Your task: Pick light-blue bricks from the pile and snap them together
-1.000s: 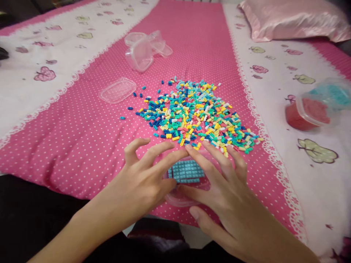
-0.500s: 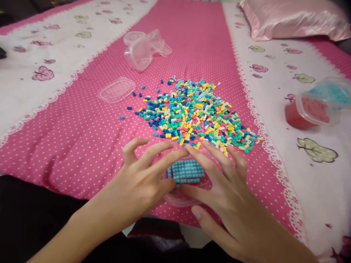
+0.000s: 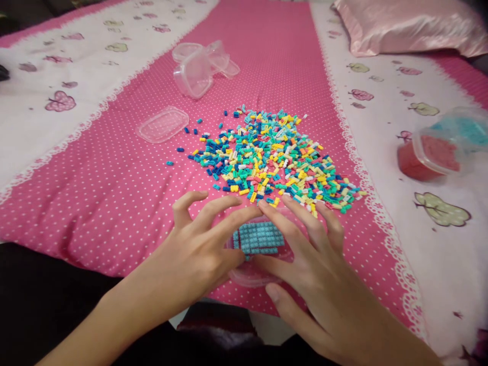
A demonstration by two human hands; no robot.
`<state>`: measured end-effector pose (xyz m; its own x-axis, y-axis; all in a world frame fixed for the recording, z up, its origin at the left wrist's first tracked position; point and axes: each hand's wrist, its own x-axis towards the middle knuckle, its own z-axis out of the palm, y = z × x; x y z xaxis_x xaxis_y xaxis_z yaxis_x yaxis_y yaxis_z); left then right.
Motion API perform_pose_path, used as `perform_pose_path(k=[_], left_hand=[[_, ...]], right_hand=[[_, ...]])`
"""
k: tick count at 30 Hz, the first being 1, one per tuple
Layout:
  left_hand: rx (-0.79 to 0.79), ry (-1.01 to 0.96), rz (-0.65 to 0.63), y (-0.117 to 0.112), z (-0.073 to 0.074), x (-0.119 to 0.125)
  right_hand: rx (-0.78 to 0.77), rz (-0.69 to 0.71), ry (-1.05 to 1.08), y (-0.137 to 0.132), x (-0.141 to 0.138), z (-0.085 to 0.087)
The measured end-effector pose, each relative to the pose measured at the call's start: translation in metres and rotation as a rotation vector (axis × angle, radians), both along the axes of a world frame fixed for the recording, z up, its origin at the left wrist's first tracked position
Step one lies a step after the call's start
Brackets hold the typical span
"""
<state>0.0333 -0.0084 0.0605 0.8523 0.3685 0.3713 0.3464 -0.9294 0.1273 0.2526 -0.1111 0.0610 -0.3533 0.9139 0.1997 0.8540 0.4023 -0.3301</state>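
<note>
A clear plastic container (image 3: 249, 278) lies at the bed's near edge, with rows of light blue toy bricks (image 3: 261, 236) packed flat in it. My left hand (image 3: 206, 249) arches over its left side, fingers spread and bent, the thumb tip at the lower left of the rows. From the right, my right hand (image 3: 308, 259) reaches over the container with its fingers apart. One of its fingertips is close to my left thumb, where a small light blue brick (image 3: 247, 258) partly shows. The hands cover parts of the container's sides.
A big heap of mixed coloured bricks (image 3: 267, 157) spreads just beyond my hands. A clear lid (image 3: 162, 125) and several clear containers (image 3: 194, 76) lie farther left. At right stand tubs of red bricks (image 3: 429, 157) and blue bricks (image 3: 463, 129); a pink pillow (image 3: 412, 25) is behind.
Almost nothing differs. Both hands keep their places over the container, and the view has shifted very slightly.
</note>
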Motion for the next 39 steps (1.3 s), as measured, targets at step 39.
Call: perform_pose_path(k=[39], left_hand=[[-0.045,0.026,-0.008,0.001,0.004,-0.002]], right_hand=[[0.124,-0.081,-0.021,0.005,0.014,0.004]])
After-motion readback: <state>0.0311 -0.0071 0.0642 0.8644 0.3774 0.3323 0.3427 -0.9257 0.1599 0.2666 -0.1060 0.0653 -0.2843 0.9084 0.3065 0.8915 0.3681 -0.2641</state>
